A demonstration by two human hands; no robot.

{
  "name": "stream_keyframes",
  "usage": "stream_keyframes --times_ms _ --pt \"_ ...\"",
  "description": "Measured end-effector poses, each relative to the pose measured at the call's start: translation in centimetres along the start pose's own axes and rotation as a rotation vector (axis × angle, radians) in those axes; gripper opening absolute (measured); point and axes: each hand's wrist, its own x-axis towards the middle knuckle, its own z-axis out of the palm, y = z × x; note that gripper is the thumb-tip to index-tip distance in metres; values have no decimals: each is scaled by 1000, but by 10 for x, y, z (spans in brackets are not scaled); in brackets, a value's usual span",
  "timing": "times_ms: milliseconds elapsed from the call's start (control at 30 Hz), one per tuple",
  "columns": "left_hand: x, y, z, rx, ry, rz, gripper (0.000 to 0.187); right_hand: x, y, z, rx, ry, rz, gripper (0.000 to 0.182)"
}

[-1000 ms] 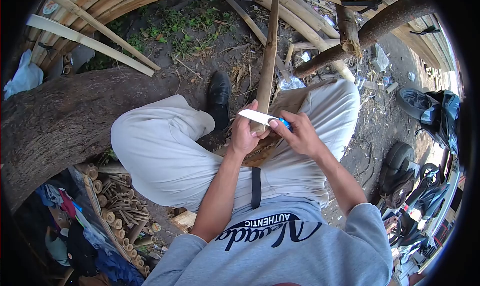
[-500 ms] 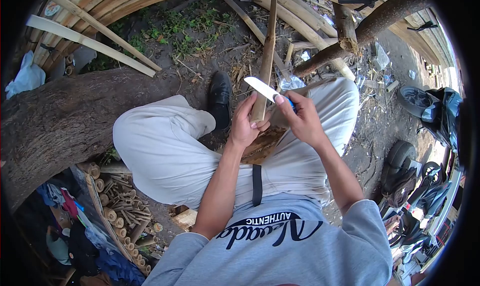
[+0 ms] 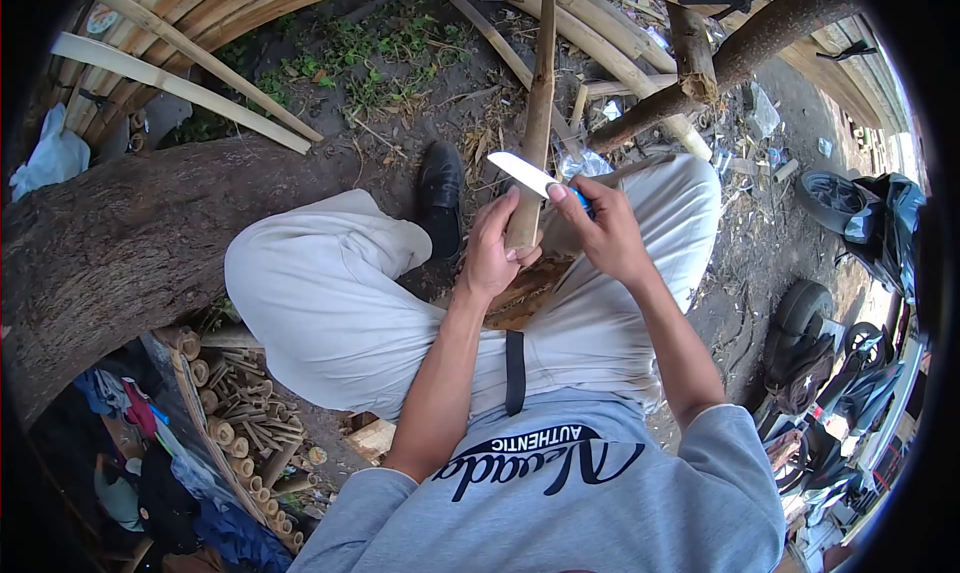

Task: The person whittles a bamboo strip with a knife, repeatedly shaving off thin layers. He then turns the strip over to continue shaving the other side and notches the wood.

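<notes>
My left hand (image 3: 490, 248) is closed around the near end of a long bamboo strip (image 3: 536, 133), its thumb lying along the strip's left edge. From between my knees the strip runs away from me. My right hand (image 3: 605, 223) grips a knife with a blue handle (image 3: 583, 203), and its thumb presses near the base of the blade. The pale blade (image 3: 518, 172) points up and left and lies across the bamboo strip just beyond my left thumb. Part of the handle is hidden by the fingers.
A thick tree trunk (image 3: 120, 243) lies to the left. Bamboo poles (image 3: 600, 48) and a branch (image 3: 740, 61) are ahead. Cut bamboo pieces (image 3: 250, 403) are piled at lower left. Wheels (image 3: 835, 205) and bags stand at right.
The bamboo strip has turned slightly in my left hand, so more of its broad face shows. The knife has shifted only a little and still lies across it.
</notes>
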Motion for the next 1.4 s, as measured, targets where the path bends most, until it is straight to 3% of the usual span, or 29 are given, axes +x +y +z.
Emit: stream_keyframes --times_ms 233,300,333,400,433,633,700,733,767,833,867,933,1000,1067,1133,1267,1300,1367,1400 --pt "-11 -6 -8 -18 110 -24 26 -19 -1 7 -134 -150 -11 43" --pt "-3 -5 -5 268 291 68 28 -43 -20 18 91 -310 -154 42" --pt "-4 -6 -7 268 294 60 28 -44 -24 18 144 -316 -82 43" --pt "0 -7 -9 27 131 14 29 -30 -12 11 197 -183 -39 43" --pt "-2 -1 -2 100 34 17 31 -20 -2 8 253 -58 4 44" --pt "-1 -2 -6 11 65 9 34 -8 2 13 -51 -36 -24 47" --pt "7 -11 -19 478 138 306 34 -35 -15 14 17 -326 -88 46" --pt "4 3 -19 -139 -189 -39 27 -50 -16 21 42 -368 -162 45" --pt "5 4 -13 -117 -138 -28 28 -61 -16 26 70 -409 -230 44" --pt "9 -13 -20 348 186 227 28 -44 -12 13 125 -181 -50 43" --pt "1 -13 -21 -39 62 27 26 -34 -7 11 182 -103 -32 44" --pt "-3 -3 -3 113 19 42 32 -17 0 13 249 -15 -16 44" --pt "-3 -3 -3 128 -8 40 31 -4 8 17 39 0 -2 44" --pt "-4 -3 -6 -38 -22 -4 31 2 21 20 35 23 -1 43" --pt "-9 2 6 65 65 31 31 -2 15 18 31 27 13 43" --pt "-3 -1 3 186 207 8 33 -43 -10 17 64 -242 -107 41" --pt "0 3 -8 39 -38 -40 33 -52 -15 22 120 -352 -113 40" --pt "6 -11 -13 28 124 59 32 -38 -1 14 146 -149 -26 41" --pt "1 -3 -12 110 -67 44 31 -25 8 11 198 -79 7 42"
